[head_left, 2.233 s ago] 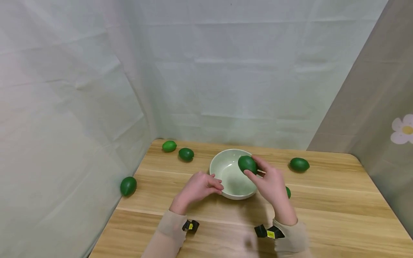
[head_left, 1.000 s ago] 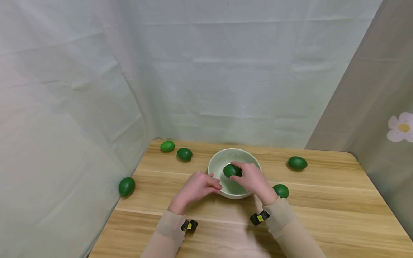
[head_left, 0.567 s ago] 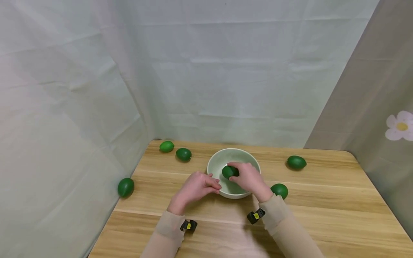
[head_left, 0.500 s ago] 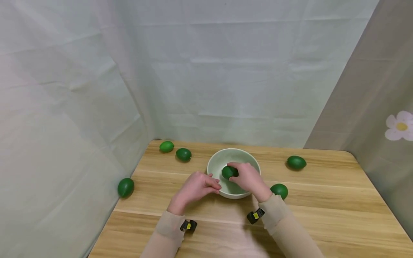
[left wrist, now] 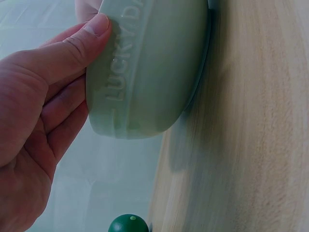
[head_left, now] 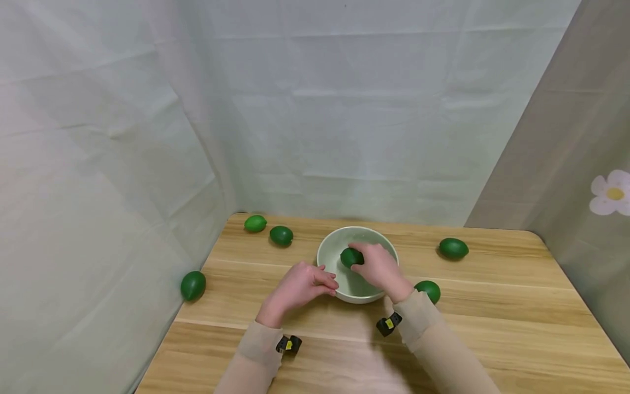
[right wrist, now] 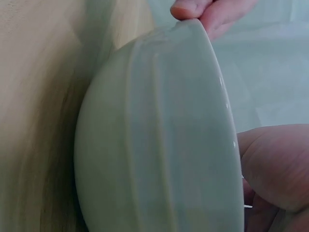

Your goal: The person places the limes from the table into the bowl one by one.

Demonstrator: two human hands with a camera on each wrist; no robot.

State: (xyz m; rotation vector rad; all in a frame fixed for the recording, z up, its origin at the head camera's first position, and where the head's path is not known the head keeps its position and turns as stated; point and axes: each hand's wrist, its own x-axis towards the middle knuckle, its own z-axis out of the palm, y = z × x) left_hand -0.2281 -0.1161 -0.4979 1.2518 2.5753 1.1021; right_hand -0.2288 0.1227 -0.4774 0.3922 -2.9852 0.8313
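Observation:
In the head view a pale green bowl stands on the wooden table. My left hand pinches its near-left rim, thumb on the outer wall beside raised lettering in the left wrist view. My right hand reaches over the bowl's right rim. Thumb and fingers grip a dark green lime inside the bowl. In the right wrist view the bowl wall hides the lime and most of that hand's fingers.
Another dark green lime lies beside my right wrist, one at the back right. A bright green lime and a dark one lie at the back left, another at the table's left edge. Pale cloth walls surround the table.
My right hand has carried the dark green lime from above the bowl's right side down and left into it, then shifted it slightly toward the back. My left hand has stayed on the rim.

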